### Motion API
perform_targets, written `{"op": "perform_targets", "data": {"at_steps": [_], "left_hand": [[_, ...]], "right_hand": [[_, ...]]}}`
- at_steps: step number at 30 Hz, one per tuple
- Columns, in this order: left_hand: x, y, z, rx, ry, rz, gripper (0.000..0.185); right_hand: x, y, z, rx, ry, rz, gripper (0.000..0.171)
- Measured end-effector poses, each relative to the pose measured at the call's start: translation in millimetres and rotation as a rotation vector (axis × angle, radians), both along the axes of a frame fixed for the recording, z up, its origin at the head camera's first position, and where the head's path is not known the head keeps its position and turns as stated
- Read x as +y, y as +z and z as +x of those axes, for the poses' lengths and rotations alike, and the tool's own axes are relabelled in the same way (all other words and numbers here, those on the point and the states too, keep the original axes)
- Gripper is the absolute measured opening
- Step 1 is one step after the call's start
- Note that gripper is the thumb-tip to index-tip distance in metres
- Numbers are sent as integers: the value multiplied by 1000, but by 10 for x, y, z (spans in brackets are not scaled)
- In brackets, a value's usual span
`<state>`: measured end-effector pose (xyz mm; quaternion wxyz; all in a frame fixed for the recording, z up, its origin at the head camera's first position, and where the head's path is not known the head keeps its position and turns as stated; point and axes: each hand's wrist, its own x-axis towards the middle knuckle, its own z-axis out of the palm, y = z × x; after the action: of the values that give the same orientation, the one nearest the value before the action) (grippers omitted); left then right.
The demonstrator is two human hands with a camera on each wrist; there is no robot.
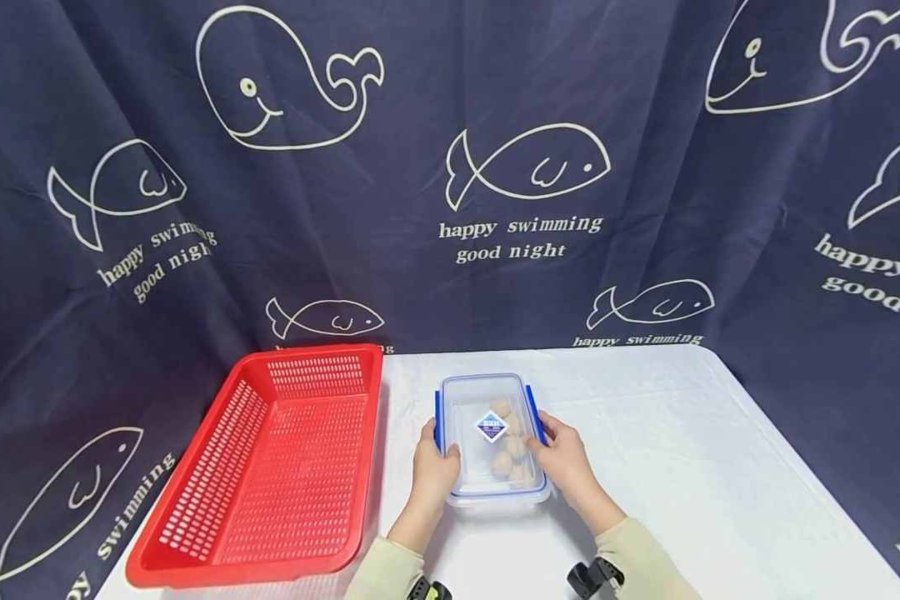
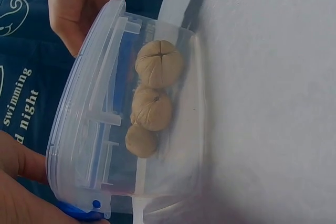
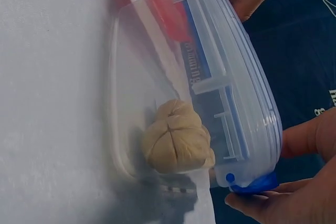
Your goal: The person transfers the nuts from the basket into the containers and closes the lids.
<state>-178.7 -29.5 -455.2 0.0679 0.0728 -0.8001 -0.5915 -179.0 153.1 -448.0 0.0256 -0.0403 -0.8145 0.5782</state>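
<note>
Head view, biggest first: dark navy curtain printed with white whales and fish [image 1: 495, 183] hanging well beyond both hands. White cloth-covered table [image 1: 682, 467] spread under the hands and out to their right. Red perforated plastic basket [image 1: 270, 467] lying just to the left of the left hand, near but not touching. Clear rectangular plastic storage box with blue side clips and a diamond label on its lid [image 1: 492, 440] standing between the two hands, lid on, resting on the table. Left hand [image 1: 433, 472] pressed against the box's left edge, thumb curled over the lid by the blue clip, gripping it. Right hand [image 1: 564, 457] clasped on the box's right edge, fingers curled at the blue clip there. Cream sleeves [image 1: 645, 554] and black wrist mounts [image 1: 591, 577] at the bottom of the frame.

Left wrist view: same box [image 2: 105, 129] seen through its clear wall, three round tan walnuts [image 2: 152, 109] in a row inside, touching one another. Right wrist view: one walnut [image 3: 176, 142] close behind the wall, blue clip [image 3: 254, 183] pinched at the fingertips [image 3: 262, 203].
</note>
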Motion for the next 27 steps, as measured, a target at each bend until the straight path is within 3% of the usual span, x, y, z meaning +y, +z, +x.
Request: {"op": "perform_targets", "data": {"at_steps": [9,18,27], "left_hand": [[3,7,48,17,-32,-12,58],[51,62,108,71,-47,-105,53],[38,90,36,77,-60,-184,58]], "right_hand": [[-78,12,64,63,-52,121,50],[-192,46,103,118,-96,317,48],[-189,70,85,143,54,390,49]]}}
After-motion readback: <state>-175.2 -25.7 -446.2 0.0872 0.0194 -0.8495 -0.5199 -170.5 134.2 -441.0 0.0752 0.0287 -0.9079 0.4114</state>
